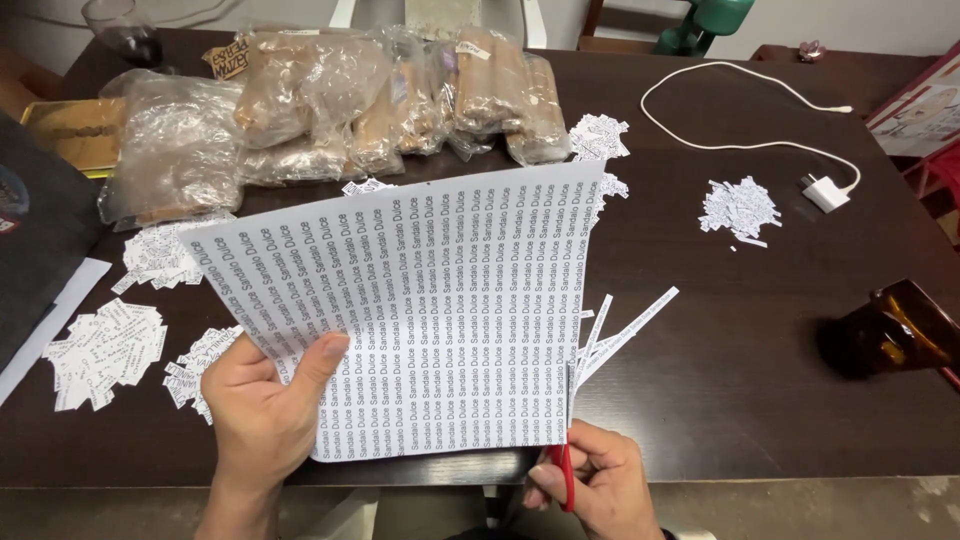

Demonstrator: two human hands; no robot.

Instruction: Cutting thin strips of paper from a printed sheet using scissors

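Pinching the lower left edge of a white printed sheet (430, 320), the left hand (265, 410) has its fingers clamped on the paper, holding it up over the dark surface (760, 380). Right hand (600, 485) grips red-handled scissors (568, 440), blades at the sheet's right edge beside thin cut strips (625, 325). Small piles of white cut labels (105, 350) lie left and another (740, 208) far right. Clear bags of brown goods (400, 100) sit behind.
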